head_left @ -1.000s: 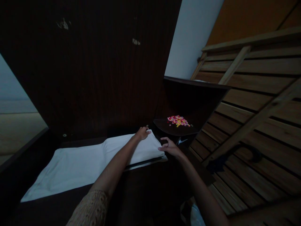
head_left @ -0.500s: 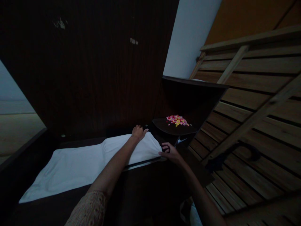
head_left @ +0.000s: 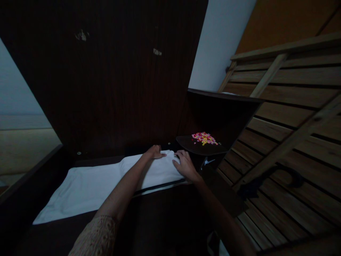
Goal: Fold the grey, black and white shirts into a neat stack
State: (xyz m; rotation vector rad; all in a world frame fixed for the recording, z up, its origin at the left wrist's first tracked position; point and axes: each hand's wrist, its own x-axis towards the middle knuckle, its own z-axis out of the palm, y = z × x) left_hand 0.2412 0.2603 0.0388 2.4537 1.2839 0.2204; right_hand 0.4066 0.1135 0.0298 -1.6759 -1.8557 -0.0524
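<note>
A long white cloth (head_left: 90, 185) lies across the dark wooden surface. Its right part rests folded over a dark, flat object whose kind I cannot make out; a thin black edge (head_left: 157, 187) of that shows along the near side. At the cloth's far edge is my left hand (head_left: 154, 152), its fingers curled over and its thumb on top, holding it. My right hand (head_left: 185, 165) rests on the cloth's right end, with fingers bent and thumb apart from them.
Small multicoloured pieces (head_left: 204, 138) lie heaped on a rounded corner shelf (head_left: 183, 143) at right. A tall dark wooden panel (head_left: 119, 89) rises behind. Slatted wood (head_left: 279, 117) stands at far right, with a dark curved item (head_left: 277, 174) before it. A raised edge (head_left: 29, 172) borders the left.
My right hand has moved from the cloth's right corner inward onto its top, closer to my left hand. The cloth's right end now looks folded in. The view has shifted slightly.
</note>
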